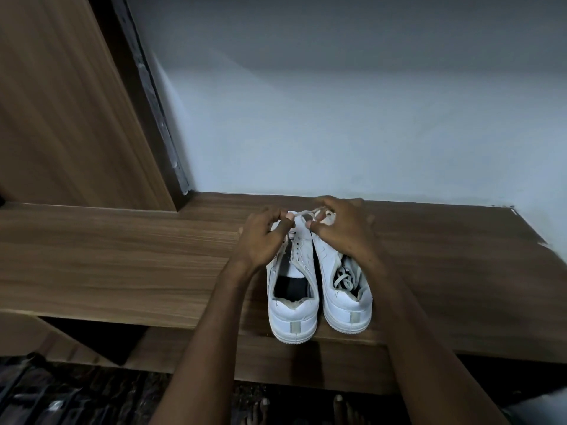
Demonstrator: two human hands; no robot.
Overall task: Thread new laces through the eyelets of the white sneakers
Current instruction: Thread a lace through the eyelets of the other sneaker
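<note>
Two white sneakers stand side by side on a wooden surface (122, 256), heels toward me. The left sneaker (291, 314) is open at the top with bare eyelets showing near its tongue. The right sneaker (348, 305) has a white lace bundled inside its opening. Over the toe end of the left sneaker, a white lace (302, 213) stretches between my hands. My left hand (264, 237) pinches one end of it. My right hand (343, 228) pinches the other part, fingers curled over the right sneaker's front. The toes of both shoes are hidden by my hands.
A pale wall rises right behind the wooden surface. A tall wooden panel (61, 118) with a dark frame stands at the left. The surface's front edge drops to a dark patterned floor (76, 400), where bare toes (337, 403) show.
</note>
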